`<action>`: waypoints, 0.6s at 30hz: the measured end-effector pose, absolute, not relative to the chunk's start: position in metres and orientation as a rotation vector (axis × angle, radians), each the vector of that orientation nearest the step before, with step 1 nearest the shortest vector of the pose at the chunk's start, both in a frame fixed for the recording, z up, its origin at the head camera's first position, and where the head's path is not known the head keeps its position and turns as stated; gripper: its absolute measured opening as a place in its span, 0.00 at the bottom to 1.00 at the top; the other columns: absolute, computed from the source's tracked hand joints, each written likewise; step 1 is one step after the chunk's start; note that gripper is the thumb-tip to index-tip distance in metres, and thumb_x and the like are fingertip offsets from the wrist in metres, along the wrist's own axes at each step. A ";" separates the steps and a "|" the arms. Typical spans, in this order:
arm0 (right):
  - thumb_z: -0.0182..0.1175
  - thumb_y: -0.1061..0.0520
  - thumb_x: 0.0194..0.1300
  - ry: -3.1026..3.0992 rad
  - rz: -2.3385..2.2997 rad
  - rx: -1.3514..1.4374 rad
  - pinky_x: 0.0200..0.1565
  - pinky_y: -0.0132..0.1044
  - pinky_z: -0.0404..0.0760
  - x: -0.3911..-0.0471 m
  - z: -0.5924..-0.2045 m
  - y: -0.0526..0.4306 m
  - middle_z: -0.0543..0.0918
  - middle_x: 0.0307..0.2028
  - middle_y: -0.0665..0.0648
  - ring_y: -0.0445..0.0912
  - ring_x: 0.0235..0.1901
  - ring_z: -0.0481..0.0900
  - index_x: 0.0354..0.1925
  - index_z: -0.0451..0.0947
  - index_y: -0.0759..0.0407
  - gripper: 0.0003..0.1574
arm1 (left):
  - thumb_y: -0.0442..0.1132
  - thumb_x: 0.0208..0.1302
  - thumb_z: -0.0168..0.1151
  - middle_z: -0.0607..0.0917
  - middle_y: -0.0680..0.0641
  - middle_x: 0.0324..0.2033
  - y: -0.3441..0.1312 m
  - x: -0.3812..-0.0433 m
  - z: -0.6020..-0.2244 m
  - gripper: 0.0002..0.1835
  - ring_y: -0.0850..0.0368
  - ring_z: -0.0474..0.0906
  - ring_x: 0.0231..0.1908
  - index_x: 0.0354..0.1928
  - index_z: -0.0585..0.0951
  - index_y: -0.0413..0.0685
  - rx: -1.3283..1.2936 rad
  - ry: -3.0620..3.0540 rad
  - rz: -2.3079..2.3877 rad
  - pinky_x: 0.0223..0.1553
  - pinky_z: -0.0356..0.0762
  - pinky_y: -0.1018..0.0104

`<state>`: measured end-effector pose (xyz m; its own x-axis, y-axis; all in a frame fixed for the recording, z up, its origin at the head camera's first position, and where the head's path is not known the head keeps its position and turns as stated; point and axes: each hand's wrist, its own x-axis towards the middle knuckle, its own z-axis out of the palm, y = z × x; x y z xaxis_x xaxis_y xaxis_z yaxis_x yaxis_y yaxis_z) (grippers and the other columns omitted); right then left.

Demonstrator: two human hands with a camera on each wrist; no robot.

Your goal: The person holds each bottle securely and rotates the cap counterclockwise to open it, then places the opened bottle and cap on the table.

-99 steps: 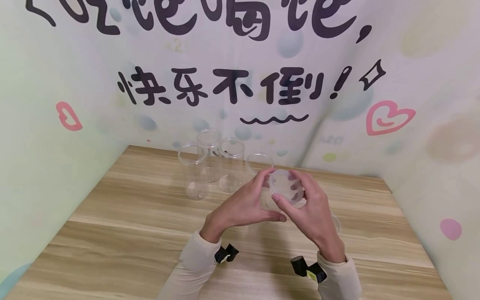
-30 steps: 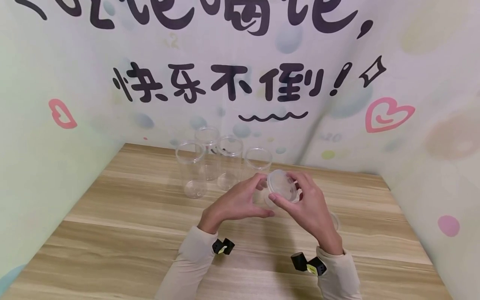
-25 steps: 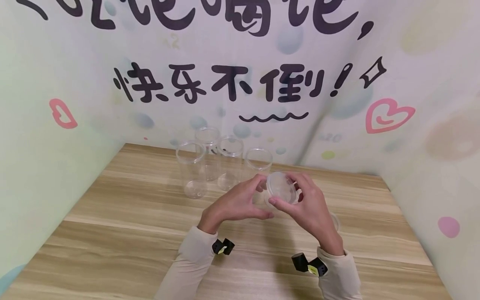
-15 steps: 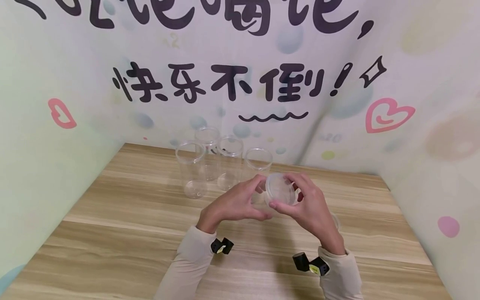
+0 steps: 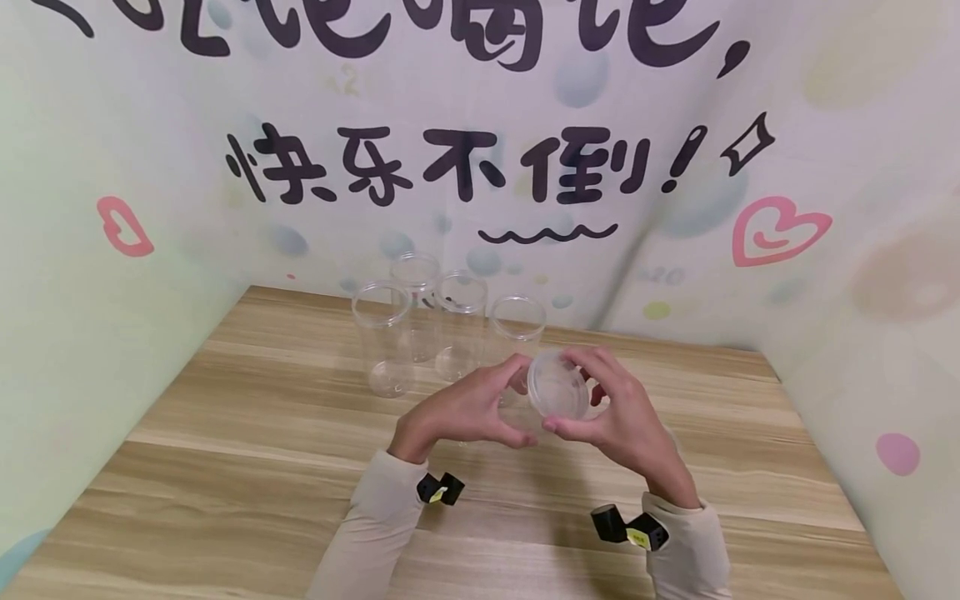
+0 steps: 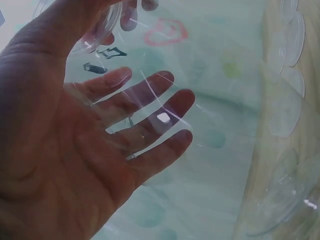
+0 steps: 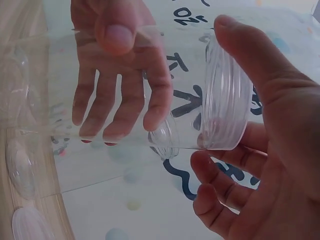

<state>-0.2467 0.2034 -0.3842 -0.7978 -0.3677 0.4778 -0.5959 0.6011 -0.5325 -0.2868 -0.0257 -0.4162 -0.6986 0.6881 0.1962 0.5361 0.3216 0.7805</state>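
Note:
A clear plastic jar (image 5: 516,410) is held tilted above the table between both hands. My left hand (image 5: 468,408) wraps its body from the left, thumb below and fingers on the far side. My right hand (image 5: 630,425) grips the clear ridged lid (image 5: 558,387) by its edge, thumb and fingers on opposite sides. In the right wrist view the lid (image 7: 227,95) sits over the jar's end; whether it is fully seated I cannot tell. The left wrist view shows the left hand (image 6: 110,145) with spread fingers, seen through the clear wall.
Several clear jars without lids, one of them the front-left jar (image 5: 384,346), stand upright at the back of the wooden table (image 5: 247,483). A clear round rim (image 5: 672,437) shows partly behind the right wrist. A printed cloth wall (image 5: 360,233) closes off the back.
Both hands have come slightly lower and left with the jar. The lid's top now faces the head camera more from the side, and the right hand's fingers have shifted around its edge.

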 end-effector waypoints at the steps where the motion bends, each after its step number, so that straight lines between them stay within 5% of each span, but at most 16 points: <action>1: 0.81 0.55 0.42 -2.513 1.021 0.792 0.34 0.33 0.78 -0.247 -0.384 0.204 0.79 0.51 0.52 0.41 0.43 0.75 0.60 0.76 0.55 0.45 | 0.45 0.49 0.78 0.81 0.57 0.50 -0.026 -0.287 -0.416 0.40 0.62 0.76 0.53 0.64 0.67 0.59 1.131 2.400 1.322 0.53 0.75 0.61; 18: 0.73 0.59 0.56 -2.551 1.129 0.829 0.44 0.35 0.78 -0.241 -0.380 0.199 0.72 0.66 0.52 0.44 0.56 0.71 0.72 0.63 0.54 0.49 | 0.42 0.51 0.78 0.79 0.53 0.59 -0.028 -0.289 -0.415 0.43 0.59 0.73 0.61 0.67 0.64 0.54 1.079 2.336 1.446 0.65 0.68 0.55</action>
<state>-0.2412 0.1986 -0.3800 -0.8133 -0.4041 0.4185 -0.5815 0.5427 -0.6060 -0.2889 -0.0284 -0.4153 -0.7171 0.6661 0.2051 0.4806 0.2595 0.8377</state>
